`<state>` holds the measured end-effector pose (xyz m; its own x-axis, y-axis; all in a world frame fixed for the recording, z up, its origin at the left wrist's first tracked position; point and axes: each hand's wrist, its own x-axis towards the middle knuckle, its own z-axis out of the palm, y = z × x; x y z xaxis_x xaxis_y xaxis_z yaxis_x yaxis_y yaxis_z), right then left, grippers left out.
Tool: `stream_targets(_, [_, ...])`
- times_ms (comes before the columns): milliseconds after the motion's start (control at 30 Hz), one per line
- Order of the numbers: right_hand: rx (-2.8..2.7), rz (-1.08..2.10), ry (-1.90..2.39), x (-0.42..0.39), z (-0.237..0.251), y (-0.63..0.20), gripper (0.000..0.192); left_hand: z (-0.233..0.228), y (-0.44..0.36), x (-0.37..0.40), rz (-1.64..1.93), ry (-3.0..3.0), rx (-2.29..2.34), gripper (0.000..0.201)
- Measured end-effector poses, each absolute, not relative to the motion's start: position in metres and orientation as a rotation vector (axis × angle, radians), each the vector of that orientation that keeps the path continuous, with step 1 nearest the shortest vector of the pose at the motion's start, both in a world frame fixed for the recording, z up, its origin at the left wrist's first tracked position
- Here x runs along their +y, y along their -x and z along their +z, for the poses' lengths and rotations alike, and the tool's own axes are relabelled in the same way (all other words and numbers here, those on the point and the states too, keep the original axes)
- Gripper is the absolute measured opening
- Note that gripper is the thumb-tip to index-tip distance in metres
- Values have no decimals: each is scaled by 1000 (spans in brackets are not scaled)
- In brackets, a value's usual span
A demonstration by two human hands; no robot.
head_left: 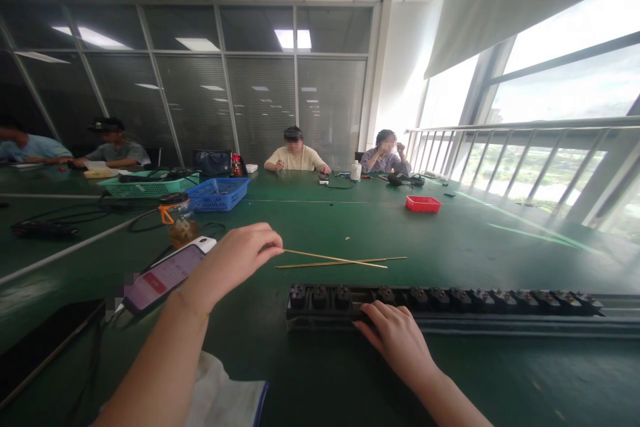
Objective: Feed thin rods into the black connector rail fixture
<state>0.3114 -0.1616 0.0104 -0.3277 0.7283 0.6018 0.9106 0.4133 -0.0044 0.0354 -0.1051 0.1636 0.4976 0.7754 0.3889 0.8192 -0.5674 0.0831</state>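
Between thumb and fingers of my left hand [245, 253] is one end of a thin, straw-coloured stick [335, 258]. Its far end reaches right and crosses over more thin sticks [310, 265] lying on the table. My right hand [397, 340] is closed over the front edge of a long black rail [320, 321], thumb on the near side, fingertips partly hidden by the hand. A row of small black blocks [343, 297] sits along this rail, with a wider gap just left of the block beyond my right fingers.
On the left are a phone [160, 280], a dark tablet-like slab [47, 340], a jar [179, 223] with an orange strap, a blue basket [220, 195] and a green basket [150, 185]. A red tray [423, 205] stands farther right. Several people sit across the green table [300, 223].
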Motion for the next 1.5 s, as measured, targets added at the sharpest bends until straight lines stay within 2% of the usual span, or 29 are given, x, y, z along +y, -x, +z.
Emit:
stream_targets(300, [-2143,-472,1367,-162,12,-310,29,55,-61,-32,-353,2721,-1680,17])
stream_targets(433, [-2150,-466,1374,-163,13,-310,31,30,-55,-24,-337,2643,-1743,16])
stream_targets(733, [-2165,-462,1382,-162,11,-311,29,21,-46,-19,-459,2582,-1644,15])
stream_targets(1100, [-2161,-480,1375,-162,12,-310,28,17,-44,-20,-458,2576,-1665,27])
stream_targets(1367, [-2146,-495,1359,-163,13,-310,32,22,-52,-25,-275,2499,-1692,24])
stream_targets(1500, [-2158,-480,1363,-163,13,-311,31,34,-57,-31,-130,2388,-1878,21])
